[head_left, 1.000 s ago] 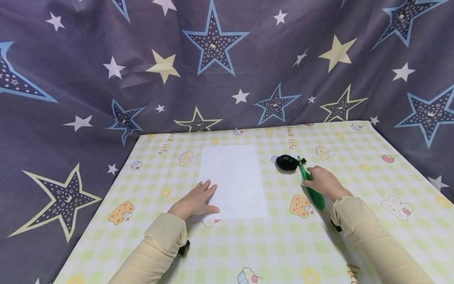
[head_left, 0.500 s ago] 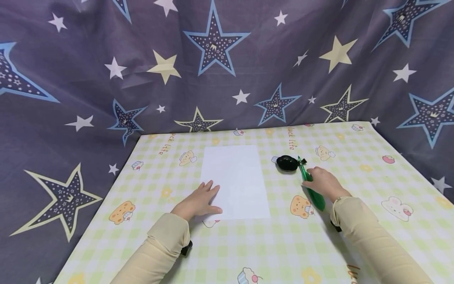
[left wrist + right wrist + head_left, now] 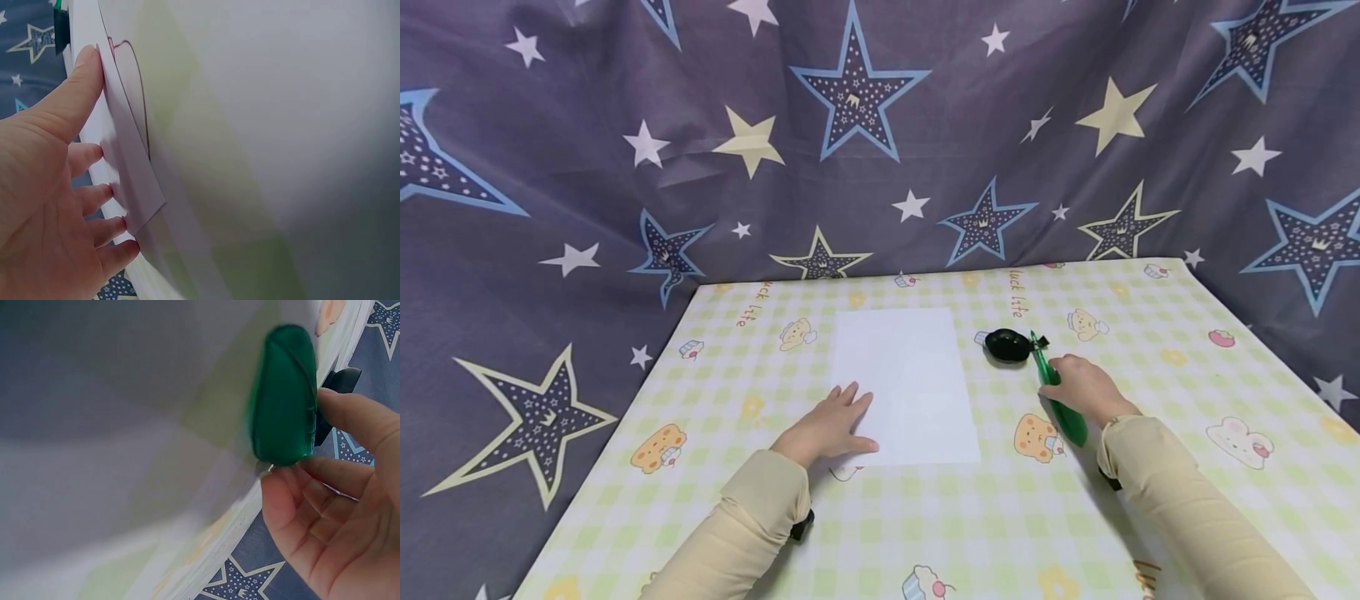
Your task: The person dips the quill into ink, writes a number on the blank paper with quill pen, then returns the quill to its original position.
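Note:
My left hand point(image 3: 830, 423) rests with spread fingers on the lower left part of a white sheet of paper point(image 3: 917, 375). In the left wrist view the thumb point(image 3: 78, 87) and fingertips touch the sheet near its corner. My right hand point(image 3: 1088, 388) holds a green pen-like thing point(image 3: 1070, 422) with a narrow far end and a wide, leaf-shaped near end, lying slantwise low over the table. The right wrist view shows its rounded green end point(image 3: 284, 394) between thumb and fingers. Just left of its tip lies a glossy black oval object point(image 3: 1007, 345).
A checked, cartoon-printed cloth covers the table point(image 3: 880, 517). Behind it hangs a dark curtain point(image 3: 880, 192) with stars, meeting the table's far edge. A small black piece point(image 3: 1041, 342) sits beside the green thing's tip.
My left hand and the sheet of paper have slid a little to the right together. The right hand, the green thing and the black oval stay in place.

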`<action>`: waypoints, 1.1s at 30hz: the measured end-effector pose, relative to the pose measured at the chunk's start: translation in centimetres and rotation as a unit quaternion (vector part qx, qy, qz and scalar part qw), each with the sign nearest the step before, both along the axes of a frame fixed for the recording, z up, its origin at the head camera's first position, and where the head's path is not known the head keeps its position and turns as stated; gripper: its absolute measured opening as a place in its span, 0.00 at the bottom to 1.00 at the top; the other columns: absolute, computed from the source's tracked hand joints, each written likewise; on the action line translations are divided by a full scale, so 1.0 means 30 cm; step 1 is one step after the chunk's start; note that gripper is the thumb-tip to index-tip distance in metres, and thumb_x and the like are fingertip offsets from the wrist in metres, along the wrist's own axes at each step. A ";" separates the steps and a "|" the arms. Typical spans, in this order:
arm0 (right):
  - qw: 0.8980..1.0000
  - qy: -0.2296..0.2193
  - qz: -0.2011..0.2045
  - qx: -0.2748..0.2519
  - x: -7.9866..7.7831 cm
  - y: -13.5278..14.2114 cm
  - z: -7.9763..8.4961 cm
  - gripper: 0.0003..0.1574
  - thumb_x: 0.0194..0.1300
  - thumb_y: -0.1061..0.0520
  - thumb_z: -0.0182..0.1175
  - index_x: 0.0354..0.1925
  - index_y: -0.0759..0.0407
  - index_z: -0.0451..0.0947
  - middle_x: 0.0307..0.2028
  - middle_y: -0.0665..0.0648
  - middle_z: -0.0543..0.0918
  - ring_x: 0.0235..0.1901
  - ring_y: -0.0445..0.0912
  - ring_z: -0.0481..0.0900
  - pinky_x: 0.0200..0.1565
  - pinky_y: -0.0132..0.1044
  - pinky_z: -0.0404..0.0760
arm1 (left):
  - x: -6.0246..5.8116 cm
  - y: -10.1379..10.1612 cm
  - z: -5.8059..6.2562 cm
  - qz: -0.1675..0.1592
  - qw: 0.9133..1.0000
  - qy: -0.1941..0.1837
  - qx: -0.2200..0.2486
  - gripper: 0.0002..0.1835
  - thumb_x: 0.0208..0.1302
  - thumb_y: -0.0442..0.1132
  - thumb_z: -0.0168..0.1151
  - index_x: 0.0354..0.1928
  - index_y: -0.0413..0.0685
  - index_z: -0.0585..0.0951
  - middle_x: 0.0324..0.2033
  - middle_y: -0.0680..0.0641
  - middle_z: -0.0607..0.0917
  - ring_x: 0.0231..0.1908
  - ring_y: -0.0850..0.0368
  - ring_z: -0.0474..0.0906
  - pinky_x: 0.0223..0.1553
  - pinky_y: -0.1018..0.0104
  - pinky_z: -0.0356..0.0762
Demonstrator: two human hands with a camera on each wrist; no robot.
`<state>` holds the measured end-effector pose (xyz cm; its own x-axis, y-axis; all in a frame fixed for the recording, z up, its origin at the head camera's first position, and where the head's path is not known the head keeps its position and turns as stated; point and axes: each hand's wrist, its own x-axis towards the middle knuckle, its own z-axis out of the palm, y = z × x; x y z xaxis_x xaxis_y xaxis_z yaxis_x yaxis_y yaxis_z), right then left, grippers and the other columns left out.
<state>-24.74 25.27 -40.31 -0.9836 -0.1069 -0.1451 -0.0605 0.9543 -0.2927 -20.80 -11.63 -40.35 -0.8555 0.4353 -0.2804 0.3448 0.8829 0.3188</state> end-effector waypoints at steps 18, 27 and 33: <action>1.000 -0.002 0.001 -0.001 -0.003 -0.007 0.006 0.36 0.58 0.55 0.62 0.57 0.77 0.65 0.41 0.68 0.77 0.31 0.50 0.73 0.38 0.46 0.74 | 0.017 0.046 0.006 -0.013 1.000 0.003 -0.009 0.43 0.59 0.58 0.58 0.70 0.42 0.56 0.68 0.35 0.48 0.66 0.34 0.41 0.64 0.47 0.44; 1.000 -0.007 0.003 0.006 -0.003 -0.007 0.009 0.33 0.58 0.54 0.63 0.54 0.76 0.68 0.32 0.61 0.76 0.29 0.49 0.72 0.33 0.43 0.74 | 0.018 0.057 0.000 -0.017 1.000 0.005 -0.016 0.44 0.59 0.59 0.58 0.70 0.43 0.56 0.69 0.36 0.48 0.66 0.35 0.41 0.64 0.47 0.44; 1.000 -0.005 0.005 0.012 -0.004 -0.007 0.006 0.30 0.58 0.54 0.62 0.51 0.74 0.70 0.32 0.61 0.75 0.29 0.49 0.73 0.32 0.43 0.74 | 0.018 0.063 -0.013 -0.020 1.000 0.009 -0.017 0.44 0.58 0.59 0.58 0.70 0.43 0.56 0.69 0.36 0.49 0.66 0.35 0.41 0.64 0.47 0.44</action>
